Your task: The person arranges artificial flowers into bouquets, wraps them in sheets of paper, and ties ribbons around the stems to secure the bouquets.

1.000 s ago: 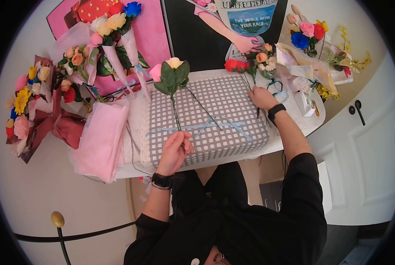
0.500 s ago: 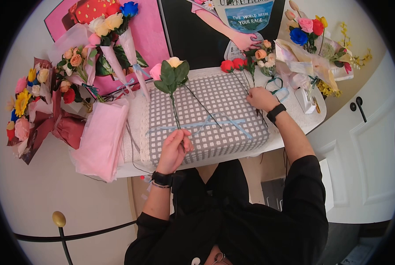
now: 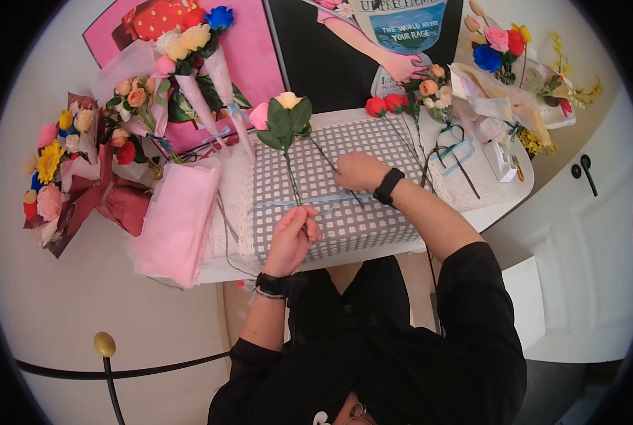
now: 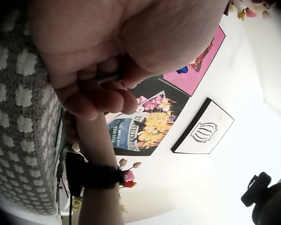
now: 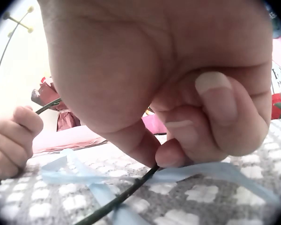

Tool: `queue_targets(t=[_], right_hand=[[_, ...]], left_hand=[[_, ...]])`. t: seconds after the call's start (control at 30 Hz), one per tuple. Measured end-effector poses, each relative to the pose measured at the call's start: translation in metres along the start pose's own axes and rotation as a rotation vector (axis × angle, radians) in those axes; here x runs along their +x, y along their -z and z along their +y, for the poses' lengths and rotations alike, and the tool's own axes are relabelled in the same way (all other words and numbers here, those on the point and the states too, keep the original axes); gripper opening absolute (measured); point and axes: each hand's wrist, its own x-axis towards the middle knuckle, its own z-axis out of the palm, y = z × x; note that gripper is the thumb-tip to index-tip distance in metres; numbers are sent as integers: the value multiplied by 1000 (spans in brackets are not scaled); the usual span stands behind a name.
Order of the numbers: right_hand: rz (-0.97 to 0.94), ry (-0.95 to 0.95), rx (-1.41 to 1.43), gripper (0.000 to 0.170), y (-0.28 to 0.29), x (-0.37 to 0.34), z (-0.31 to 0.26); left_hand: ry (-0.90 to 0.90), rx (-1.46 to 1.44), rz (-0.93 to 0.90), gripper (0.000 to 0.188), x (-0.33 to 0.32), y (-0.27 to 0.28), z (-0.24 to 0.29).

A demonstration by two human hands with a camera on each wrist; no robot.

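Note:
My left hand [image 3: 294, 237] grips the lower end of a green rose stem [image 3: 292, 177], palm turned upward, at the near left of the checked cloth [image 3: 274, 237]. Broad green leaves [image 3: 281, 122] top that stem, with a pink rose [image 3: 259, 116] and a cream rose [image 3: 288, 100] beside them. Thumb and fingers of my right hand [image 3: 362, 172] pinch a second dark stem [image 5: 126, 194], which slants across the cloth; its upper end is hidden behind the leaves. A light blue ribbon [image 5: 201, 171] lies beneath that stem. Red roses [image 3: 376, 107] lie at the far right.
Pink wrapping sheets [image 3: 178, 219] hang over the table's left edge. Wrapped bouquets [image 3: 51, 170] stand at the left, another bouquet [image 3: 500, 88] at the back right. A small white box [image 3: 499, 163] and dark ribbon [image 3: 458, 163] lie on the right.
My right hand has released the red rose stems at the right and moved left onto the second dark stem. The left hand keeps its grip. The head view has shifted slightly.

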Motion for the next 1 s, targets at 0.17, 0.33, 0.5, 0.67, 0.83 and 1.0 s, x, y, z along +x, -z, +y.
queue_targets(t=[0.17,0.33,0.5,0.67,0.83,1.0], right_hand=[[67,62,-5,29,-8,7,13],[248,-39,165,28,15,-17,28],[271,-82,30,25,2,-7,82],[238,-125,-110,28,7,-16,77],[63,26,555,34,16,-30,1],[-178,114,998,26,9,-37,-46]], left_hand=[[3,-17,-9,27,0,-2,3],[19,-30,-14,28,2,-3,3],[21,-21,-18,28,2,-2,3],[22,27,-3,28,2,-2,3],[75,104,-6,29,3,-6,6],[84,160,-123,32,4,-11,9]])
